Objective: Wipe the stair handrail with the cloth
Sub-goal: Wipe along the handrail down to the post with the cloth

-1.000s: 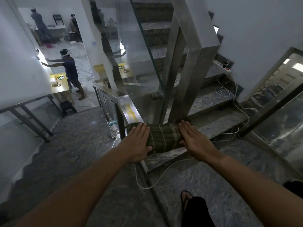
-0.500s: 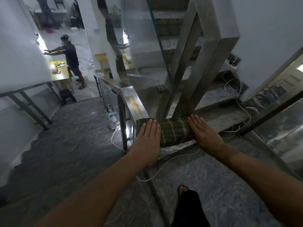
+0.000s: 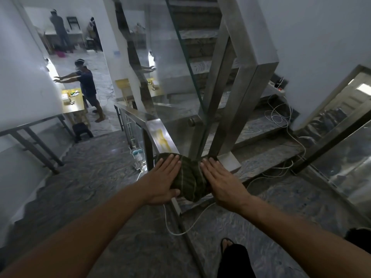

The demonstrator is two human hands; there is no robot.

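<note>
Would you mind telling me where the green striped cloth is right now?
In the head view, the green striped cloth lies centre frame on the steel handrail, pressed between the left hand and right hand.

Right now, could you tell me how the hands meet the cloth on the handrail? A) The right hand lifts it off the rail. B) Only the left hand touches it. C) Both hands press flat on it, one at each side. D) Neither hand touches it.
C: the left hand and right hand lie palm-down with fingers straight on either side of the bunched green cloth, which sits on the handrail.
</note>
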